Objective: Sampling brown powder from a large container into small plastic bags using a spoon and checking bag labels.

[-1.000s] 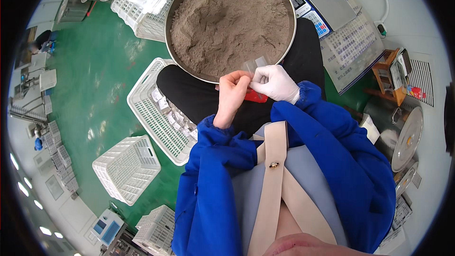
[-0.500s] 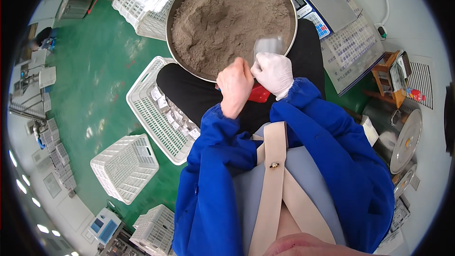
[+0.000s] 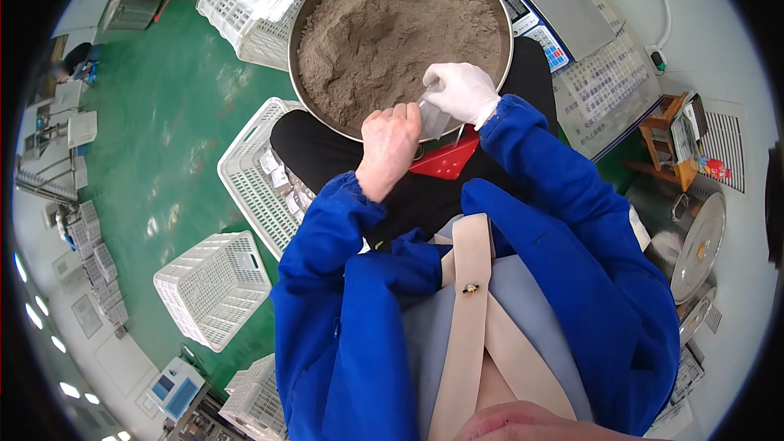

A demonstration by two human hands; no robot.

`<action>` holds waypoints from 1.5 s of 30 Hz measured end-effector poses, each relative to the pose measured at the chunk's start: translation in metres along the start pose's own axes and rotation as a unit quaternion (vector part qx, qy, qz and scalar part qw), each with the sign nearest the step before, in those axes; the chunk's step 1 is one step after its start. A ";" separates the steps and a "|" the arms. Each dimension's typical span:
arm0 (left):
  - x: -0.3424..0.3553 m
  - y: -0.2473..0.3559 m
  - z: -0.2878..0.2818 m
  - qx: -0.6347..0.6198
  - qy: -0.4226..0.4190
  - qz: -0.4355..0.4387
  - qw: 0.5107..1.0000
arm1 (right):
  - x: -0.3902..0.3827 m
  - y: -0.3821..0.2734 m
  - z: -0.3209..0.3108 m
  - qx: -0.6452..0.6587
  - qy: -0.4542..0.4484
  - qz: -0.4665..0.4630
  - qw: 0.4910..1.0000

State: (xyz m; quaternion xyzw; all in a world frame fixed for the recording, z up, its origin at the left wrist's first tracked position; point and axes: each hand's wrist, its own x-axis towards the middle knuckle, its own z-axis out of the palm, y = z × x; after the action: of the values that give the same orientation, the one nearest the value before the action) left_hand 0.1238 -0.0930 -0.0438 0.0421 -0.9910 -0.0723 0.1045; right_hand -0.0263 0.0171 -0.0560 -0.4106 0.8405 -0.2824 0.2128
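Note:
My bare left hand (image 3: 389,143) is closed at the lower edge of a large steel bowl (image 3: 322,12) heaped with grey-brown powder (image 3: 392,33). Its fingertips grip a small clear plastic bag (image 3: 434,121). My right hand (image 3: 464,91), in a white glove, pinches the same bag from above, over the powder. Below the bowl's edge, a red perforated item (image 3: 441,163) rests on my dark-clad lap.
White crates (image 3: 212,286) stand on the left, one (image 3: 257,204) holding small packets, another (image 3: 241,24) with bags. A digital scale (image 3: 562,12) is upper right, near a wooden stool (image 3: 670,139) and lidded steel pots (image 3: 696,241). A person (image 3: 75,61) is far left.
My right hand has risen over the bowl and turned, and the bag now hangs downward below its fingers. My left hand has moved left, uncovering more of the red item.

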 end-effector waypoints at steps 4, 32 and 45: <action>0.007 -0.003 -0.023 0.022 0.064 0.097 0.993 | 0.001 -0.011 0.005 0.015 0.072 0.016 0.997; 0.019 -0.001 -0.014 0.141 -0.117 0.196 0.963 | -0.005 0.002 -0.001 -0.139 -0.106 -0.196 0.965; 0.010 -0.022 -0.006 0.065 -0.143 0.166 0.973 | 0.015 -0.012 -0.001 -0.318 -0.155 -0.295 0.888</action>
State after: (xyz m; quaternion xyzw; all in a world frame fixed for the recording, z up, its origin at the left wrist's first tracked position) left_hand 0.1171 -0.1165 -0.0392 -0.1269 -0.9914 0.0057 -0.0311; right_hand -0.0290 -0.0004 -0.0495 -0.7236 0.6819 0.0174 0.1054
